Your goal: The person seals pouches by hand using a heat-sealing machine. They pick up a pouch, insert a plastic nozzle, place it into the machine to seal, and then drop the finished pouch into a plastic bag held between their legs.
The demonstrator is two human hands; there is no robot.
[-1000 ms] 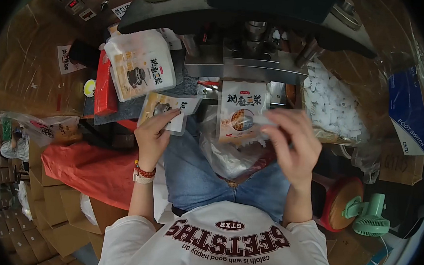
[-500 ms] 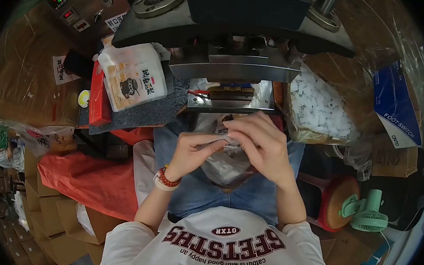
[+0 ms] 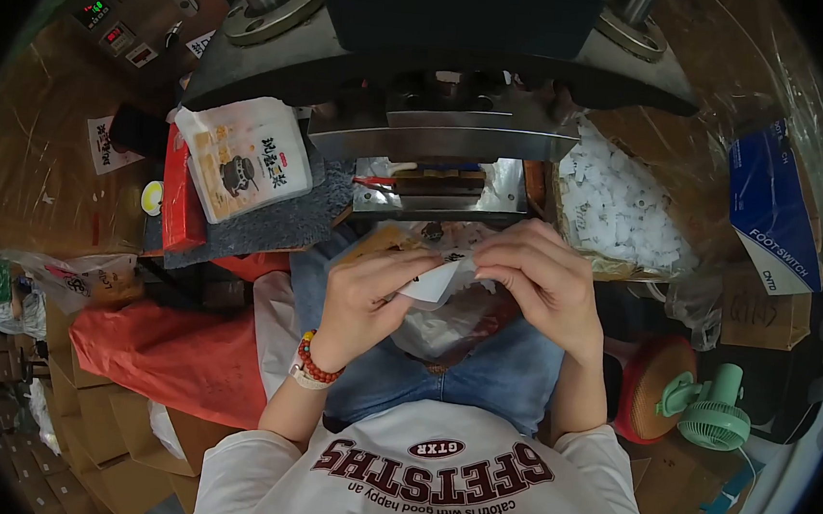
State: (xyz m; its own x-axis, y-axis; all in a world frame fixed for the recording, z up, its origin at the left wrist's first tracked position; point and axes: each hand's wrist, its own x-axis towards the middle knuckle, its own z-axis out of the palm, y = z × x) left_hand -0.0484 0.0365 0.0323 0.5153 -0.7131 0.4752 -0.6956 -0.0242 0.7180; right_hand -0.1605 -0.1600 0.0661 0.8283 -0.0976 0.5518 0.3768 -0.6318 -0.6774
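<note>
Just below the press [image 3: 442, 114], my left hand [image 3: 365, 297] and right hand [image 3: 540, 282] pinch one small pouch [image 3: 432, 280] between fingertips, apparently to spread its mouth.

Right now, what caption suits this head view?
Both hands, left hand and right hand, hold a small pouch below a press.

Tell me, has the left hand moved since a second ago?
Yes. The left hand has swung right, away from the pouch stack, and now meets the right hand on a small white packet below the press.
</note>
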